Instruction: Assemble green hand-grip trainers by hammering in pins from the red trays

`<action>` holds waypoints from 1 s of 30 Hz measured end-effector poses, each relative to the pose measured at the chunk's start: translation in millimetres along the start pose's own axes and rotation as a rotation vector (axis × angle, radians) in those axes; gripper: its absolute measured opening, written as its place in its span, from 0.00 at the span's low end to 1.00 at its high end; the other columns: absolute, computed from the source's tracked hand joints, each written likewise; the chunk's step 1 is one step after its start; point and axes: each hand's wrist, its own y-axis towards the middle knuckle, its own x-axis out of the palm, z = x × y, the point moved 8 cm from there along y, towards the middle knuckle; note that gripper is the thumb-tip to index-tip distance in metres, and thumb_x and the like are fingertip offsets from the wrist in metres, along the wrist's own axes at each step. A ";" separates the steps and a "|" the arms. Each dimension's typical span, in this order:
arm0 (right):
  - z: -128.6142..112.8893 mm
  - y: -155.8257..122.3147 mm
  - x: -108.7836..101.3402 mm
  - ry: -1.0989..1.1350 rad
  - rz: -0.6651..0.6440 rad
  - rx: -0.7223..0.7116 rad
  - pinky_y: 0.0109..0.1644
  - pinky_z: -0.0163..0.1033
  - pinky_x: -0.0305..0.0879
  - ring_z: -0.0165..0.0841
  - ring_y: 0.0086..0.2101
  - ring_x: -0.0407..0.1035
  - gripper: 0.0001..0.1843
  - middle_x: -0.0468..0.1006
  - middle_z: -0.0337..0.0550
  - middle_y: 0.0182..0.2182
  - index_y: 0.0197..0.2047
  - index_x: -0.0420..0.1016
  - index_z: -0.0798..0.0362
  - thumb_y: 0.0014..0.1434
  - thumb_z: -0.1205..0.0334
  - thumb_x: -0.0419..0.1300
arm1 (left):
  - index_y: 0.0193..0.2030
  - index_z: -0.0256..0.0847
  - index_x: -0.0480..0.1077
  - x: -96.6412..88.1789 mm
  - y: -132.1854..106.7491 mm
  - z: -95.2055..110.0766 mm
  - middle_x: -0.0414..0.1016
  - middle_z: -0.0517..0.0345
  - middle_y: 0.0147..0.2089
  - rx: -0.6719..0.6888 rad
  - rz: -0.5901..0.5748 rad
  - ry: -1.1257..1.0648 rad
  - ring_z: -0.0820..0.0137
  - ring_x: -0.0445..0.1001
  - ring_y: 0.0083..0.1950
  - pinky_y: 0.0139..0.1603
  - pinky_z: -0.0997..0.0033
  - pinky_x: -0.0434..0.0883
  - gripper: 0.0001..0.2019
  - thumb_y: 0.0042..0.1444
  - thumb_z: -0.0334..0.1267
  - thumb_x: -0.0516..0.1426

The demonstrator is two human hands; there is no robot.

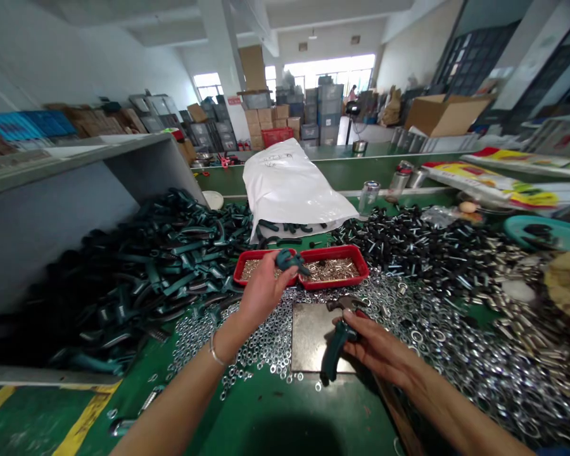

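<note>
My left hand (261, 288) is closed on a dark teal tool part (289, 260), held above the two red trays. Small brass-coloured pins fill the right red tray (363, 273); the left red tray (238, 276) holds similar small parts and is half covered by my hand. Over a flat metal plate (308, 342), my right hand (377, 348) is closed around a claw hammer (344, 304) and a dark teal curved handle (331, 358). The hammer's wooden shaft slants down under my right wrist. Fingers hide where the handle and hammer meet.
Teal handles (171, 253) are heaped in and before a grey shelf bin (156, 158) on the left. Metal rings (460, 342), black knobs with screws (403, 237) and metal sleeves (517, 278) cover the right. A white sack (289, 183) and a glass jar (369, 196) stand behind.
</note>
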 end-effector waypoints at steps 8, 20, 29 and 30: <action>-66.0 -12.3 10.4 -0.960 0.252 -0.571 0.38 0.38 0.64 0.34 0.31 0.69 0.18 0.74 0.36 0.27 0.34 0.72 0.50 0.64 0.44 0.55 | 0.48 0.44 0.67 89.4 -69.5 4.6 0.76 0.53 0.43 -0.230 -0.259 -0.338 0.64 0.75 0.45 0.48 0.63 0.71 0.18 0.69 0.49 0.42; -77.2 -1.9 18.7 -1.307 0.157 -0.573 0.37 0.38 0.57 0.35 0.30 0.67 0.16 0.70 0.37 0.27 0.33 0.62 0.48 0.69 0.49 0.48 | 0.40 0.42 0.67 111.4 -59.3 11.1 0.75 0.55 0.40 -0.181 -0.327 -0.290 0.66 0.74 0.43 0.47 0.67 0.68 0.19 0.69 0.49 0.41; -71.2 -13.7 15.9 -1.110 0.196 -0.609 0.37 0.37 0.60 0.33 0.31 0.66 0.16 0.69 0.37 0.28 0.33 0.62 0.48 0.70 0.51 0.47 | 0.49 0.41 0.64 111.0 -61.1 24.4 0.75 0.51 0.41 -0.137 -0.379 -0.158 0.63 0.75 0.42 0.44 0.64 0.69 0.20 0.70 0.49 0.38; -70.3 -15.0 16.8 -1.109 0.190 -0.602 0.37 0.37 0.60 0.33 0.31 0.66 0.16 0.69 0.36 0.28 0.33 0.62 0.48 0.70 0.51 0.47 | 0.50 0.41 0.63 110.3 -63.0 24.5 0.76 0.51 0.40 -0.139 -0.379 -0.154 0.63 0.76 0.42 0.43 0.64 0.70 0.20 0.70 0.49 0.37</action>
